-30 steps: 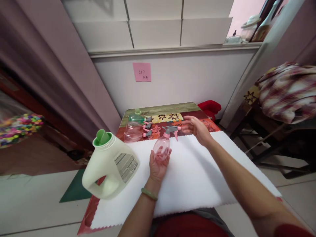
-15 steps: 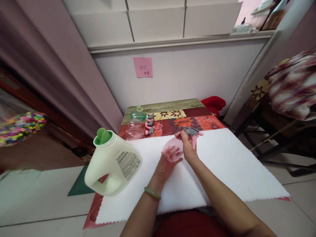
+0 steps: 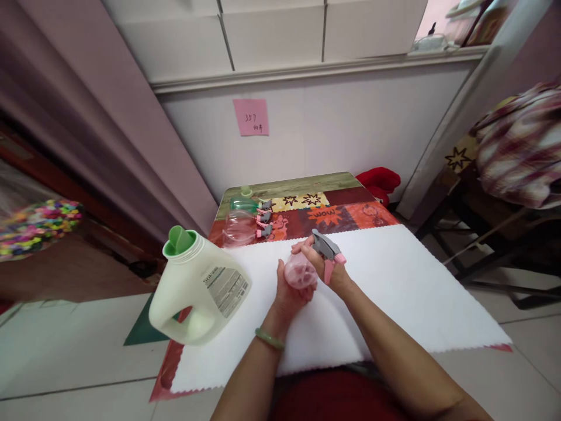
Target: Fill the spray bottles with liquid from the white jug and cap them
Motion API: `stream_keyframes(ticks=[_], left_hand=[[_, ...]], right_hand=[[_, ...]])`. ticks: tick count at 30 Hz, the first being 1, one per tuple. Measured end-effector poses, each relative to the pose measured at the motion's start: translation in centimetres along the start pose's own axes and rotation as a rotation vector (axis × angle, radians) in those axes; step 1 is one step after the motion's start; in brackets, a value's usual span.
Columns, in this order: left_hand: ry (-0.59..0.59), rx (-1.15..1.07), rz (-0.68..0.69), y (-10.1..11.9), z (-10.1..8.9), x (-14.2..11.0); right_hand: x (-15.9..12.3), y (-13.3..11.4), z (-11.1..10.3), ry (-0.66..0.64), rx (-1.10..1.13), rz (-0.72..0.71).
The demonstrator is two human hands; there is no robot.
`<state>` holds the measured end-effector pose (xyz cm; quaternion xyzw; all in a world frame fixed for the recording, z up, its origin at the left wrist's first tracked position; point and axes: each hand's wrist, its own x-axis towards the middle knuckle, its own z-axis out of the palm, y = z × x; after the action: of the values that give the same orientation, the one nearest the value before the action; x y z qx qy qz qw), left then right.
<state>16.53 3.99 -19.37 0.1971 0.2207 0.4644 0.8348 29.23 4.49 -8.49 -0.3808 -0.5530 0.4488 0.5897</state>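
Observation:
A clear pink spray bottle is held above the white mat, tilted with its round base toward me. My left hand, with a green bangle at the wrist, cups the bottle's body from below and the left. My right hand is closed round the neck, its fingers bent just under the grey trigger head. The head's pink nozzle and trigger point down to the right. The neck itself is hidden by the right fingers.
A large cream jug with a green spout stands uncapped at the left. Behind it lie two clear pink spray bottles and a green one. A green cap sits at the back. A checked cloth hangs at the right.
The spray bottle has turned in my hands: its base now faces me more and the trigger head has swung, its nozzle pointing lower. My right hand has shifted slightly left.

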Motion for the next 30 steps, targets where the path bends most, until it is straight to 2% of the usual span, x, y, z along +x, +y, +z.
stream_keyframes(ticks=[3, 7, 9, 12, 16, 18, 20, 24, 26, 30], left_hand=[[-0.06, 0.027, -0.024, 0.3, 0.6, -0.3], [-0.108, 0.047, 0.144, 0.6, 1.6, -0.8], [-0.093, 0.041, 0.168, 0.6, 1.4, -0.9], [-0.073, 0.021, 0.1, 0.3, 0.6, -0.6], [-0.11, 0.033, -0.012, -0.2, 0.1, -0.1], [-0.118, 0.036, -0.002, -0.1, 0.3, -0.2], [-0.111, 0.038, 0.068, 0.1, 0.7, -0.5], [-0.03, 0.06, 0.17, 0.5, 1.0, -0.9], [-0.011, 0.056, 0.153, 0.5, 0.8, -0.9], [-0.046, 0.07, 0.076, 0.0, 0.2, -0.6]], right_hand=[[0.3, -0.4, 0.1, 0.093, -0.056, -0.02], [1.0, -0.4, 0.0, 0.279, -0.073, -0.075], [1.1, -0.3, 0.0, 0.313, -0.065, -0.069], [0.9, 0.0, 0.0, 0.288, -0.068, -0.042], [0.9, 0.2, -0.1, 0.272, -0.069, -0.017], [1.2, 0.3, -0.2, 0.302, -0.065, -0.024], [1.5, 0.4, -0.4, 0.34, -0.063, -0.037], [1.9, 0.5, -0.5, 0.349, -0.064, -0.03], [1.8, 0.5, -0.4, 0.316, -0.032, -0.018], [1.7, 0.3, -0.5, 0.292, 0.008, -0.012]])
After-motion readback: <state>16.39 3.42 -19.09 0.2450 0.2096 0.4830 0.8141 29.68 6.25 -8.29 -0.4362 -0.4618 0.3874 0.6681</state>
